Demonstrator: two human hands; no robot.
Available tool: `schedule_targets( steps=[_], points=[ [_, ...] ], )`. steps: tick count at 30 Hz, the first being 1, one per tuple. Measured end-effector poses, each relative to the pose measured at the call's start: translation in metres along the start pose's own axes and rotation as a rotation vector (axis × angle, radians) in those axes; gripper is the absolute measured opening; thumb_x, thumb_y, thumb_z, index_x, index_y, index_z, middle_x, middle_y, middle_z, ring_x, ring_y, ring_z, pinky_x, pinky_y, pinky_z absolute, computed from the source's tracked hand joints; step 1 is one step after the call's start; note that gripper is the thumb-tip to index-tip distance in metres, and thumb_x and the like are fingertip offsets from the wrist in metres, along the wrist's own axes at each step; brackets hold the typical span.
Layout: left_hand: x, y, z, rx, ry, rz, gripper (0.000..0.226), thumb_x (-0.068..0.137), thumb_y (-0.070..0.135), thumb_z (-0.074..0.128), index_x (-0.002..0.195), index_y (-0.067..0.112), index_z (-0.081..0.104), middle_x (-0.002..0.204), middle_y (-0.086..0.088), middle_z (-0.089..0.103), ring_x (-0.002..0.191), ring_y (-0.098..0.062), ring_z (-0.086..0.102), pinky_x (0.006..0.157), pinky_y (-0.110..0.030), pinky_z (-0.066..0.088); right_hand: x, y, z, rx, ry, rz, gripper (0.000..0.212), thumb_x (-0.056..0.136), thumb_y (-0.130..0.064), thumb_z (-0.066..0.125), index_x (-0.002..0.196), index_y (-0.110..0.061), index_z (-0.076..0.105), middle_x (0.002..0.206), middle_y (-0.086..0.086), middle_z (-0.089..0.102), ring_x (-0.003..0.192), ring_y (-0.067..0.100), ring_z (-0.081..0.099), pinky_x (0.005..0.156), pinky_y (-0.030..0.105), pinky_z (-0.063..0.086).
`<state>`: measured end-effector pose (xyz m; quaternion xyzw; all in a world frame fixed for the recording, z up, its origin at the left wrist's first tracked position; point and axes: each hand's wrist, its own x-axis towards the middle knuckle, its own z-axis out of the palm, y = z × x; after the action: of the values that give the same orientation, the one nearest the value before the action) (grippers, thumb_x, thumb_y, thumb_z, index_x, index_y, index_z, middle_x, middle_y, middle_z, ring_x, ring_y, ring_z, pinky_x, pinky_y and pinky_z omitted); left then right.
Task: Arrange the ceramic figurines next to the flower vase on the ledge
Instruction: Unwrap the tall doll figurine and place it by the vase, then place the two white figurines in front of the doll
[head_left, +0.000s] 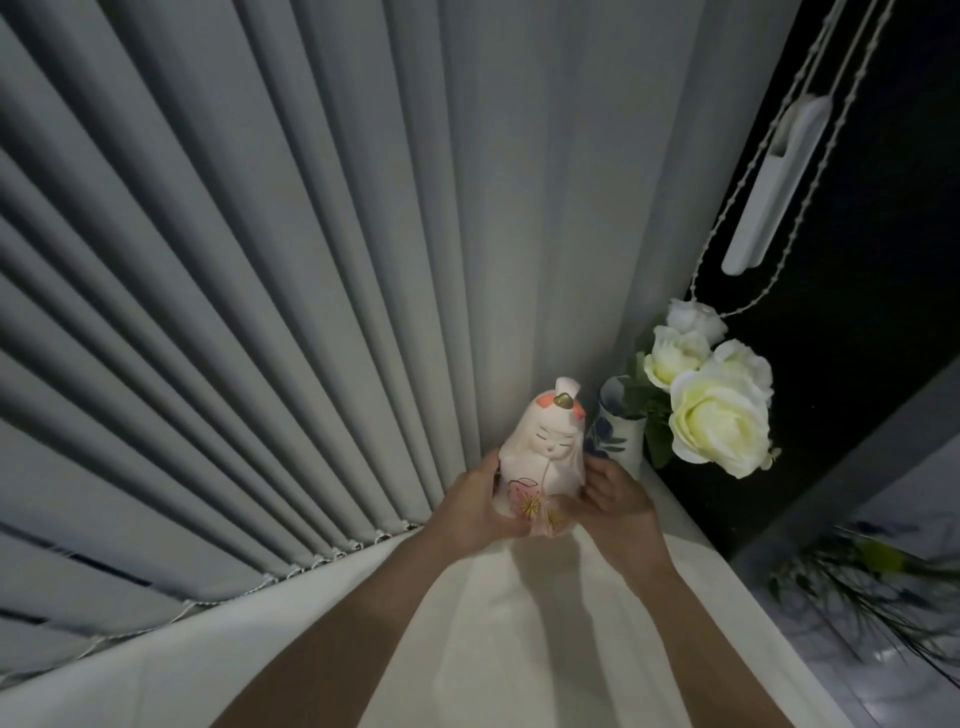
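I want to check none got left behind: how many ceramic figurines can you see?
1. The ceramic figurine stands upright on the white ledge, held between the left hand and right hand, just left of the flower vase. Others may lie outside the view.

Left hand (475, 506), right hand (615, 501) cupped inward.

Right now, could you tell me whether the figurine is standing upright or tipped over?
Upright: the figurine has its head above its base, and the left hand and right hand grip its base.
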<state>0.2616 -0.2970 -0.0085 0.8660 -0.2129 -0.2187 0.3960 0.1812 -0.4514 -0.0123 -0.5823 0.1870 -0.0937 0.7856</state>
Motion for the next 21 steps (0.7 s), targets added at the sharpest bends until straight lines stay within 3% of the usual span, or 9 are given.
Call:
schedule_targets(
  steps=[3, 5, 7, 9, 11, 16, 21],
  points=[
    [-0.006, 0.005, 0.0, 0.02, 0.001, -0.004, 0.079, 0.063, 0.019, 0.085, 0.13, 0.017, 0.042, 0.12, -0.009, 0.064, 0.111, -0.026, 0.06, 0.098, -0.043, 0.051, -0.006, -0.002, 0.004, 0.0, -0.003, 0.006, 0.061, 0.067, 0.03, 0.057, 0.119, 0.001, 0.044, 0.125, 0.018, 0.05, 0.101, 0.022, 0.054, 0.06, 0.011, 0.054],
    [-0.014, 0.008, -0.002, 0.03, -0.007, 0.002, 0.081, 0.064, 0.019, 0.085, 0.132, 0.015, 0.041, 0.125, -0.008, 0.062, 0.115, -0.025, 0.058, 0.101, -0.042, 0.049, -0.014, -0.003, 0.005, -0.068, -0.015, -0.01, 0.066, 0.071, 0.023, 0.059, 0.126, -0.009, 0.041, 0.131, 0.014, 0.049, 0.106, 0.018, 0.054, 0.07, 0.013, 0.054],
    [-0.03, 0.009, -0.007, 0.039, -0.012, -0.001, 0.094, 0.064, 0.027, 0.085, 0.14, 0.013, 0.031, 0.137, -0.005, 0.054, 0.125, -0.023, 0.052, 0.108, -0.037, 0.042, -0.025, -0.005, 0.006, -0.286, -0.027, -0.048, 0.077, 0.074, 0.008, 0.067, 0.137, -0.016, 0.029, 0.138, 0.006, 0.045, 0.117, 0.018, 0.05, 0.094, 0.028, 0.05],
    [-0.055, 0.006, -0.016, 0.035, 0.003, -0.029, 0.102, 0.065, 0.038, 0.083, 0.145, 0.013, 0.024, 0.138, 0.003, 0.048, 0.134, -0.019, 0.042, 0.107, -0.022, 0.034, -0.042, -0.007, 0.008, -0.496, -0.016, -0.071, 0.087, 0.073, -0.01, 0.074, 0.142, -0.021, 0.021, 0.14, -0.003, 0.041, 0.127, 0.021, 0.044, 0.107, 0.043, 0.039],
    [-0.09, -0.002, -0.027, 0.024, 0.026, -0.048, 0.103, 0.065, 0.044, 0.081, 0.146, 0.018, 0.022, 0.141, 0.005, 0.045, 0.137, -0.011, 0.036, 0.101, -0.014, 0.027, -0.066, -0.008, 0.013, -0.612, -0.001, -0.079, 0.087, 0.072, -0.025, 0.075, 0.141, -0.025, 0.023, 0.134, -0.011, 0.041, 0.128, 0.015, 0.04, 0.108, 0.038, 0.036],
    [-0.192, -0.036, -0.053, 0.071, -0.019, -0.141, 0.115, 0.054, 0.067, 0.071, 0.148, 0.031, 0.014, 0.155, 0.01, 0.027, 0.14, -0.004, 0.026, 0.116, -0.027, 0.023, -0.138, 0.001, 0.032, -0.767, -0.151, -0.086, 0.079, 0.072, -0.038, 0.073, 0.138, -0.027, 0.031, 0.137, -0.016, 0.04, 0.127, 0.002, 0.037, 0.107, 0.025, 0.03],
    [-0.286, -0.081, -0.058, 0.181, -0.042, -0.193, 0.107, 0.063, 0.046, 0.081, 0.147, 0.029, 0.017, 0.154, 0.011, 0.028, 0.14, -0.005, 0.028, 0.11, -0.019, 0.023, -0.203, 0.027, 0.061, -0.947, -0.476, -0.104, 0.076, 0.071, -0.052, 0.068, 0.135, -0.04, 0.031, 0.134, -0.025, 0.038, 0.123, -0.002, 0.041, 0.102, 0.012, 0.028]
  ],
)
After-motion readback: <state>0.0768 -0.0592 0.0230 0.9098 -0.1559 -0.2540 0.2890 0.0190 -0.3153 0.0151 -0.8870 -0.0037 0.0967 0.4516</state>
